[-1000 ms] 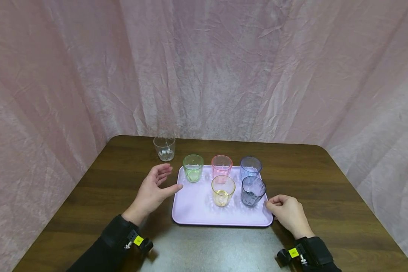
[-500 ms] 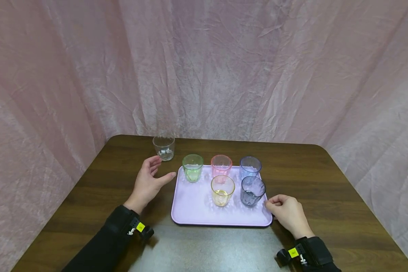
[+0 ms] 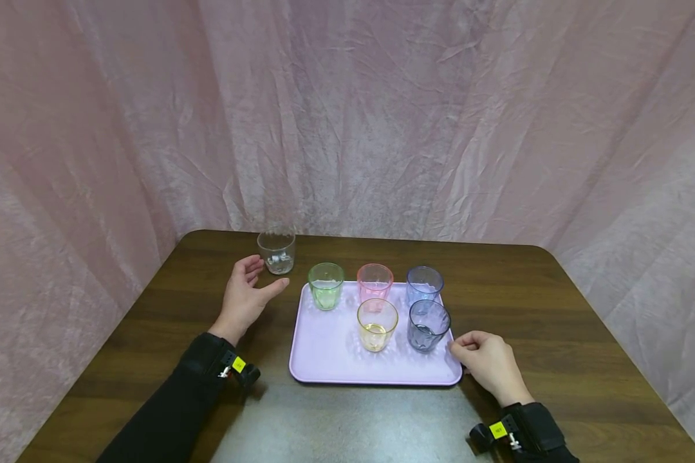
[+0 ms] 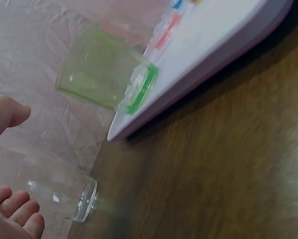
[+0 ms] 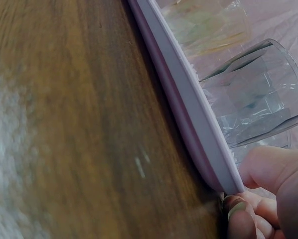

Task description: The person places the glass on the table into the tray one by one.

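My left hand (image 3: 244,297) is spread beside a clear glass (image 3: 277,253) at the back left of the table, fingertips right at its near side and thumb apart. In the left wrist view, the clear glass (image 4: 57,186) lies beyond the fingers. With thumb and curled fingers, my right hand (image 3: 489,361) pinches the right edge of a lilac tray (image 3: 330,363); the right wrist view has the thumb (image 5: 263,167) over the rim and fingers beneath. On the tray stand a green glass (image 3: 326,287), a pink glass (image 3: 374,283), a blue glass (image 3: 425,285), a yellow glass (image 3: 377,325) and a grey glass (image 3: 428,326).
The wooden table (image 3: 573,334) has rounded far corners, with a pink velvety curtain (image 3: 347,128) hanging behind it. A bright reflection (image 3: 347,424) lies on the table in front of the tray. Each wrist wears a strapped black camera (image 3: 481,437).
My left hand has moved away from the tray's left side, back and left to the clear glass. My right hand stays at the tray's right edge.
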### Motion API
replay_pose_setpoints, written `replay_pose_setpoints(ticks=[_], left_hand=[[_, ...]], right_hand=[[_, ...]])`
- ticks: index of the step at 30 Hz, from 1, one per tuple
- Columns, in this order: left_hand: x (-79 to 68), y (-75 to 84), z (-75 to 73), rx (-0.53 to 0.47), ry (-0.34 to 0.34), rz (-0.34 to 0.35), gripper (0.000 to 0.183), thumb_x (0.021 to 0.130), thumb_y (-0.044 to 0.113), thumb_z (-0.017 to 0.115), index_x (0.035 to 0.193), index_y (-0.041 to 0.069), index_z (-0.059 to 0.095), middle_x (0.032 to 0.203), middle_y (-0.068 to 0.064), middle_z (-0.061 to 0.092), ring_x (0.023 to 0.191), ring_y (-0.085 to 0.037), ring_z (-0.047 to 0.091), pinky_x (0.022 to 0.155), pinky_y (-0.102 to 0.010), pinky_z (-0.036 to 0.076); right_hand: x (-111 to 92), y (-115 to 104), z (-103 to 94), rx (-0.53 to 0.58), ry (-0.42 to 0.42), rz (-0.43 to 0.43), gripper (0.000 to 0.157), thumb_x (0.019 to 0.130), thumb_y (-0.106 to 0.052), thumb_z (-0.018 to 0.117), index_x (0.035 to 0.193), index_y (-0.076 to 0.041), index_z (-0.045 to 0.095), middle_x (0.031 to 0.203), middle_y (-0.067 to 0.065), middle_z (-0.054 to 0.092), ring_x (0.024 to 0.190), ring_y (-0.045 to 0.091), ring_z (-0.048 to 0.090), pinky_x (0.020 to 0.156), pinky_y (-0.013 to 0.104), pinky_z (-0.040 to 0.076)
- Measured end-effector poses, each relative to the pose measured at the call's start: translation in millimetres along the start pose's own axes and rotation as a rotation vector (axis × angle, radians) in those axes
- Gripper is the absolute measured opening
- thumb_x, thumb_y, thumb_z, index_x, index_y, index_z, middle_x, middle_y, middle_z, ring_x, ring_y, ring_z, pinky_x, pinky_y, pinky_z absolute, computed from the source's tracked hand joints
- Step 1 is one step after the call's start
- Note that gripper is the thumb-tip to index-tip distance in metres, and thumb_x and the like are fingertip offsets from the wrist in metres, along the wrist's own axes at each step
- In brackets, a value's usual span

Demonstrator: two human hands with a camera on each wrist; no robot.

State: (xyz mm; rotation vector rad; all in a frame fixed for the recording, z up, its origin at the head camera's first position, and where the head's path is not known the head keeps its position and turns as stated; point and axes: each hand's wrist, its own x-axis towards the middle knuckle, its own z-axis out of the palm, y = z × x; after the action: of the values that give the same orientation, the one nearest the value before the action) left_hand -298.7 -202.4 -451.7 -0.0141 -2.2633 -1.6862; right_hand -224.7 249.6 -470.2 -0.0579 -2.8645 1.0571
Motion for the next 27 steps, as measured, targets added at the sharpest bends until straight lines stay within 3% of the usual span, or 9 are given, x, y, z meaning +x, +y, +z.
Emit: replay_pose_setpoints(ticks=[27], left_hand=[[44.5,-23.9,6.6,0.045,0.068,-0.058,0.096,0.077,0.026,0.087,0.146,-0.002,0.026,0.145,-0.020,0.033,0.132,-0.031,0.031,0.111,-0.048,0.027]], right_hand=[[1.0,2.5,2.3,0.022,-0.004,0.012,0.014,0.084,-0.024,0.075,0.081,-0.011,0.071,0.069,-0.002,0.066,0.056,0.012,0.059,0.050,0.029,0.047]])
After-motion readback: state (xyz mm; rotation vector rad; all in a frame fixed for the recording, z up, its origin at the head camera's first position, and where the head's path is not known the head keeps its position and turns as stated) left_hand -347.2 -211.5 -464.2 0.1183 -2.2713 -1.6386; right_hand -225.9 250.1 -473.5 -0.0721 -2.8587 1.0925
